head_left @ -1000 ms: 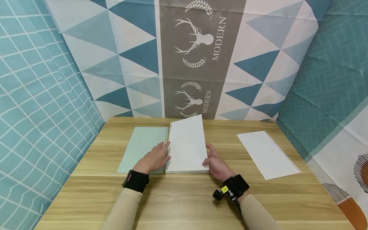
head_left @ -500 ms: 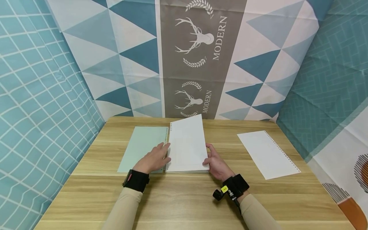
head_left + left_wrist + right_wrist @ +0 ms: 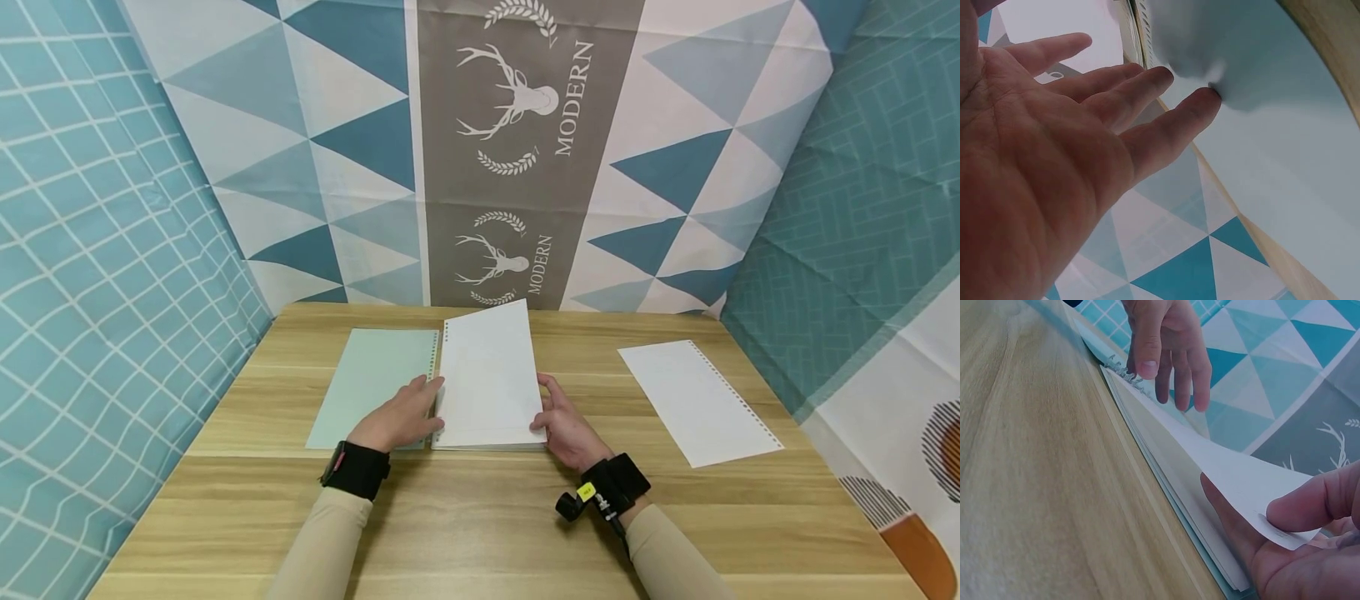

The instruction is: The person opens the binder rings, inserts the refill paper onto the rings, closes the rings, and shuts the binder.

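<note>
Head view: the raised white sheet (image 3: 487,375) points lengthwise toward the backdrop (image 3: 517,192), right fingers (image 3: 541,420) pinching it, left fingers (image 3: 431,389) outstretched.

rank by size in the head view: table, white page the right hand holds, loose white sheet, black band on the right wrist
1. Wooden table
2. White page held by the right hand; its raised edge, nearer the camera, may add a little
3. Loose white sheet
4. Right-wrist black band
</note>
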`<state>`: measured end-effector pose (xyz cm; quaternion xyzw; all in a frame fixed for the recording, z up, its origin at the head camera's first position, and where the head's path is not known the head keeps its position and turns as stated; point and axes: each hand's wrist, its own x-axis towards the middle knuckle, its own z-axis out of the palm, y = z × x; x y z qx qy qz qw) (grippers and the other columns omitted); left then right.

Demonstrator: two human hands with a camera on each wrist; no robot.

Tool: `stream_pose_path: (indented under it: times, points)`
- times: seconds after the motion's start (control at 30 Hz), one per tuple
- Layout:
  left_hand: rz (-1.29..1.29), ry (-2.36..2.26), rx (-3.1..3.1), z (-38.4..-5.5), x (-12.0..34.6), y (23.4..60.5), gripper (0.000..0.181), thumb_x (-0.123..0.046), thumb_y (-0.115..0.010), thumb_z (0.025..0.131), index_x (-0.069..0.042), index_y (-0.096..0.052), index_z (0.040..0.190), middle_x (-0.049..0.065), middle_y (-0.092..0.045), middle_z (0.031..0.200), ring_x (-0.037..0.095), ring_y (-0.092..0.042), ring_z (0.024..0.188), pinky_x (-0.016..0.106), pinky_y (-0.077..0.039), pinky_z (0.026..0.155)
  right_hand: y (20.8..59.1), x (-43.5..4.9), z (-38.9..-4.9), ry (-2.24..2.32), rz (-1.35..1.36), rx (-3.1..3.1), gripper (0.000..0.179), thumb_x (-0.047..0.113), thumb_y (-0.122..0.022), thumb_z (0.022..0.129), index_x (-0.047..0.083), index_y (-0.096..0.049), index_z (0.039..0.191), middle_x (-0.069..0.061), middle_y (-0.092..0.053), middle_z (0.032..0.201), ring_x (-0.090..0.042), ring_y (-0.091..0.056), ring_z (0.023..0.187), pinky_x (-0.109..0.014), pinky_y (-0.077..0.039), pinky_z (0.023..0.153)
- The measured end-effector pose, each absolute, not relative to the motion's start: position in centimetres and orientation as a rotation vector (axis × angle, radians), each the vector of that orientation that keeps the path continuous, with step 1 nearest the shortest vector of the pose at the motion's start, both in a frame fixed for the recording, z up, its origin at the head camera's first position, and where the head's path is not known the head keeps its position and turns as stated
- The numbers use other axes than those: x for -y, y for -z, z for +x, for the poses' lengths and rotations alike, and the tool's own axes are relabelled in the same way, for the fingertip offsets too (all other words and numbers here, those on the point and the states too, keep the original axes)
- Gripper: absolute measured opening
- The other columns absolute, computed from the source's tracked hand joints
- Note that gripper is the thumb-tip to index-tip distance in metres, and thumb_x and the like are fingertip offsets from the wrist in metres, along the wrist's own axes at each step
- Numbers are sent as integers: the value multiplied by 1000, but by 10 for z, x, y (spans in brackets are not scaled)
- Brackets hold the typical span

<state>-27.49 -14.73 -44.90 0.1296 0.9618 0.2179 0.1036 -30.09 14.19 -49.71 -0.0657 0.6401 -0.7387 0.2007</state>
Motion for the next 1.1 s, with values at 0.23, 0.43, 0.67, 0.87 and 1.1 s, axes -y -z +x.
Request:
stream_pose_path:
  times: [0.23,0.43,0.67,0.87,1.1]
  points:
    - [366,-614,-2834,-275,146,449,70,-20,-68,98,-4,-35,157,29,-28,163,47,-29,152,60,-34,118,499,-144,-302,2041,-195,-1802,85,-20,-42,79,18,-28,153,-18,-48,138,-22,-61,115,-33,-54,91]
    - [351,-597,-2829,-274,143,449,68,-22,-68,98,-5,-38,157,29,-31,162,46,-31,151,59,-36,117,504,-147,-302,2024,-187,-1814,84,-20,-42,80,17,-28,154,-18,-48,139,-22,-60,116,-33,-53,91]
    - [396,-523,-2872,-273,144,451,49,-20,-64,100,-7,-52,145,29,-44,153,47,-43,142,65,-42,108,504,-147,-303,2009,-204,-1819,85,-20,-43,81,17,-28,155,-20,-49,140,-22,-63,115,-33,-55,90]
    - [382,-532,-2881,-271,143,450,41,-19,-63,100,-9,-57,139,28,-46,152,48,-43,142,73,-38,106,502,-146,-303,2005,-216,-1815,87,-19,-43,81,19,-26,157,-20,-48,142,-23,-62,116,-32,-54,91]
    - [384,-523,-2886,-271,143,451,47,-22,-64,100,-8,-53,144,28,-45,153,47,-42,143,72,-39,107,504,-147,-304,2020,-267,-1800,85,-21,-43,80,16,-27,155,-19,-50,139,-22,-63,116,-31,-54,91]
